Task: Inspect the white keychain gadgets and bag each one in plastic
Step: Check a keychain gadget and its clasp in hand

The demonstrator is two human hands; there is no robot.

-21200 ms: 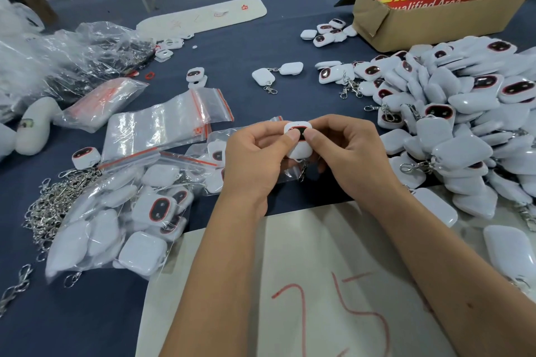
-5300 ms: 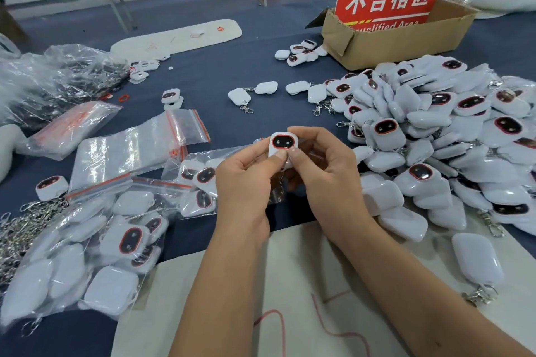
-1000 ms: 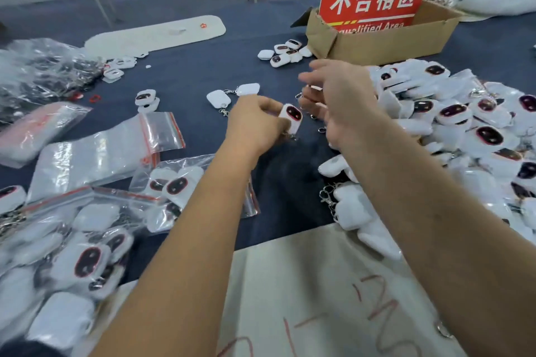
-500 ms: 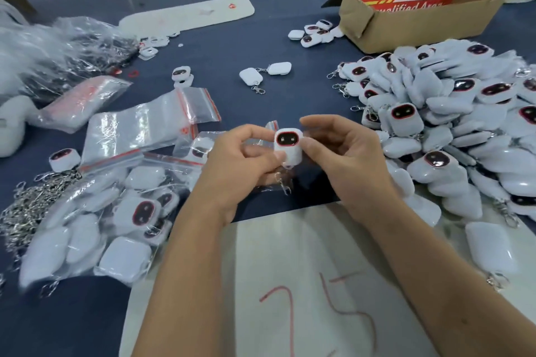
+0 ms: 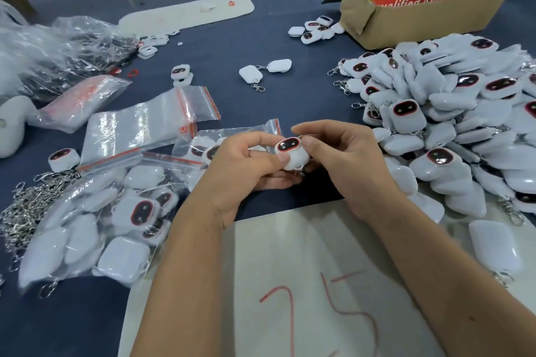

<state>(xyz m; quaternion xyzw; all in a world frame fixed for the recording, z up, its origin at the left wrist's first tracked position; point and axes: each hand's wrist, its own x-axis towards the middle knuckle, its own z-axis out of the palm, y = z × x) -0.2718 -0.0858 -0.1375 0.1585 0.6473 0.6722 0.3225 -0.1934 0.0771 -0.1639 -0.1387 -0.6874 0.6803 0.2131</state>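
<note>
White card (image 5: 290, 255) with red "25" lies nearest | left hand (image 5: 240, 165) and right hand (image 5: 345, 159) both pinch one white gadget (image 5: 291, 152) above the blue tabletop (image 5: 261, 101) | gadget pile (image 5: 449, 113) right | cardboard box (image 5: 420, 20) far

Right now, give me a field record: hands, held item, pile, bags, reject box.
left hand: pinches gadget
right hand: pinches gadget
gadget: white, dark screen facing up, between both hands
pile: loose gadgets, right of hands
filled bag: holds gadgets, left front
empty bags: flat, left of centre
box: cardboard, red sign, far right
</note>
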